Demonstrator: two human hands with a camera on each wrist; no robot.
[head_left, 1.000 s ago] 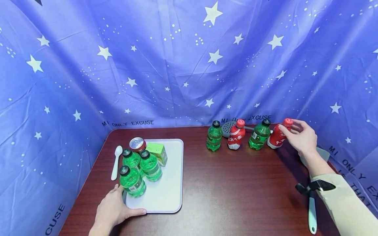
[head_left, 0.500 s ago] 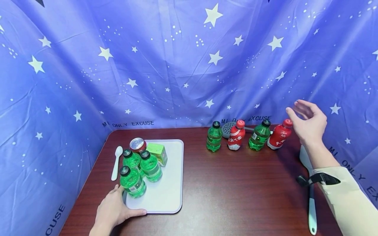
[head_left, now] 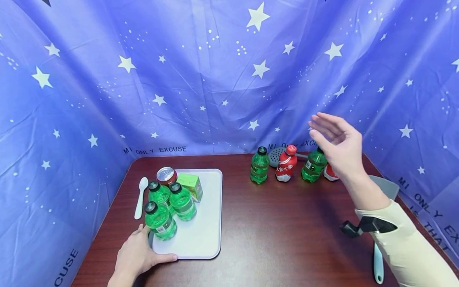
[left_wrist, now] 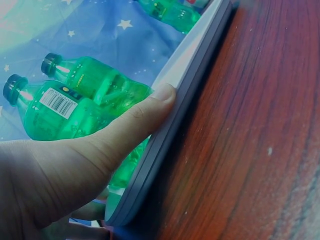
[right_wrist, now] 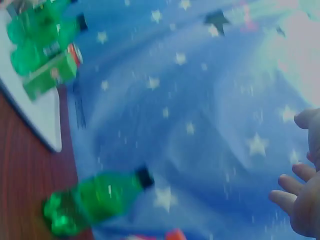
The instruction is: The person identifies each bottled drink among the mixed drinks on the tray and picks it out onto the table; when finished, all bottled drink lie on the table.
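My left hand (head_left: 138, 252) holds the near left corner of a white tray (head_left: 206, 235), its thumb along the front rim and its fingers at the left side. Three green soda bottles (head_left: 162, 223), a red can (head_left: 166, 175) and a green drink carton (head_left: 191, 185) stand on the tray. My right hand (head_left: 340, 147) is raised with nothing in it, fingers loosely bent, above the row at the back right. That row has a green bottle (head_left: 259, 166), a red-wrapped bottle (head_left: 286, 164), another green bottle (head_left: 314, 166) and a second red bottle (head_left: 330, 173), mostly hidden behind my right hand.
Left of the tray lies a white spoon (head_left: 141, 198). A grey skimmer (head_left: 276, 156) lies behind the row of bottles. At the right edge a spatula (head_left: 378, 265) is partly covered by my sleeve. A star-patterned blue curtain (head_left: 222, 79) surrounds the brown table (head_left: 272, 231).
My right hand has let go of the rightmost red bottle, lifted away, then swung left over the row. That bottle stays in its place. My left hand and the tray have not moved.
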